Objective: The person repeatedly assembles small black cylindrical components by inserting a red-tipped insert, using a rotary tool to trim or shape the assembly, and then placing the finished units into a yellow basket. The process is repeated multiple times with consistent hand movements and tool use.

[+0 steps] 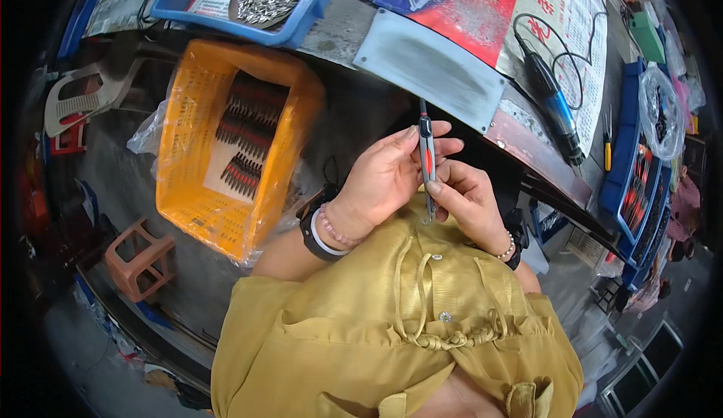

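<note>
A slim black-and-red hand tool (428, 154) with a metal lower end stands nearly upright in front of my chest; its exact kind I cannot make out. My left hand (380, 181) has its palm turned up, thumb and fingers closed about the tool's upper part. Lower down, my right hand (473, 199) pinches it between thumb and fingers. Just beyond my hands is a pale, scuffed metal plate (429, 68) at the table edge. To the left, a yellow plastic crate (175, 158) holds rows of similar black-and-red tools (254, 120) on a light sheet.
At the far left of the table, a blue tray (218, 28) carries a round dish of small metal parts (269, 0). A blue-and-black corded power driver (553, 105) lies at right, near a yellow-handled tool (607, 151) and blue bins (629, 184). A brown stool (139, 260) stands lower left.
</note>
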A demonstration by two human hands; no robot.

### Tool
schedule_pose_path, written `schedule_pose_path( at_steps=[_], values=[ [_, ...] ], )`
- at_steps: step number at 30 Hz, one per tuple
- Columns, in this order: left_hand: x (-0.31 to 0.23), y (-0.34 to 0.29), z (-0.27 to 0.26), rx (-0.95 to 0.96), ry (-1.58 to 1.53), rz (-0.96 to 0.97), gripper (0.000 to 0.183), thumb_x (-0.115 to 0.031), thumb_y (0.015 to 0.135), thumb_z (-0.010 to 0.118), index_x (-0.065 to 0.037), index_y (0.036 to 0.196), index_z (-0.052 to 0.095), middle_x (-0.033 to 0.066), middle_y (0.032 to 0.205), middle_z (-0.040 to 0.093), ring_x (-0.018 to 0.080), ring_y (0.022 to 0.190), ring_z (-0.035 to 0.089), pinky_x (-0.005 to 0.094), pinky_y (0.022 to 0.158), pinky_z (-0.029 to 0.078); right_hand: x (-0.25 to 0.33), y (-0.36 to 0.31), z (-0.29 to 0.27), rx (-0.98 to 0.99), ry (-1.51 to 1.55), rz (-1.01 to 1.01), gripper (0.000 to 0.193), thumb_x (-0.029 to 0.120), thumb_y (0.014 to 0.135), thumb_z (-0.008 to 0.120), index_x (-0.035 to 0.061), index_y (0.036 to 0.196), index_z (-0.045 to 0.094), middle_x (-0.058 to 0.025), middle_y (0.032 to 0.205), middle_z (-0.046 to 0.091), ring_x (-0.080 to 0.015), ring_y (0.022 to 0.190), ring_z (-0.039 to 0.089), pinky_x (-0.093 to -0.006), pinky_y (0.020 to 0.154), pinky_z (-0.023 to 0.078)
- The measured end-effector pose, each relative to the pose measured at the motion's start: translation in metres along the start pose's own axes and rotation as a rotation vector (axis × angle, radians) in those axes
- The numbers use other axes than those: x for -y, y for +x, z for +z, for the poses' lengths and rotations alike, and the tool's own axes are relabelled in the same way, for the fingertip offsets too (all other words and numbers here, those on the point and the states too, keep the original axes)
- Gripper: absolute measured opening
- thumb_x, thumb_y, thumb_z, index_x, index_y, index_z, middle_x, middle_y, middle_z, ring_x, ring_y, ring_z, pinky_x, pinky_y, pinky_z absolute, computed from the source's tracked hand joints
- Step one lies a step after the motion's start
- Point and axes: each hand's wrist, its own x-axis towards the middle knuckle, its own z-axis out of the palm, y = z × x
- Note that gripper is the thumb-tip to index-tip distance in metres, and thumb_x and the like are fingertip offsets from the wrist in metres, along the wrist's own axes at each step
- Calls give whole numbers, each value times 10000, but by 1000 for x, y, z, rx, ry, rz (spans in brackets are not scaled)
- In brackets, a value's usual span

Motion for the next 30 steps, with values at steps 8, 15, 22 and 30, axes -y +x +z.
schedule_pose_path(
  at_steps=[8,15,22,30],
  values=[
    [-13,-17,-30,62,-126,54,393,-243,1024,438,25,1302,504,189,1186,630,286,1187,567,436,1032,438,-2,10,18,-28,-273,-50,140,113,937,605,-24,940,631,2,735,590,-57,593,550,-206,542,441],
    [-66,-63,-68,-3,-105,240,324,-192,972,565,-32,1255,550,120,1073,653,244,1020,631,408,895,515,4,24,-21,-619,-686,-405,140,75,957,570,-19,1039,635,-16,849,612,-61,703,548,-197,629,448],
    [-154,-138,-229,-693,638,656,334,-68,930,596,11,1252,555,76,1031,644,149,814,652,273,757,529,-5,42,-63,-668,-882,-432,156,130,974,580,-24,992,604,-3,833,558,-70,750,476,-195,686,417],
    [-219,-216,-485,-1226,1460,395,151,34,799,629,-7,942,599,81,789,615,199,775,614,315,690,506,-26,61,-67,-887,-1076,-659,157,109,956,601,-23,877,572,-14,774,519,-104,715,447,-228,685,409]
  ],
)
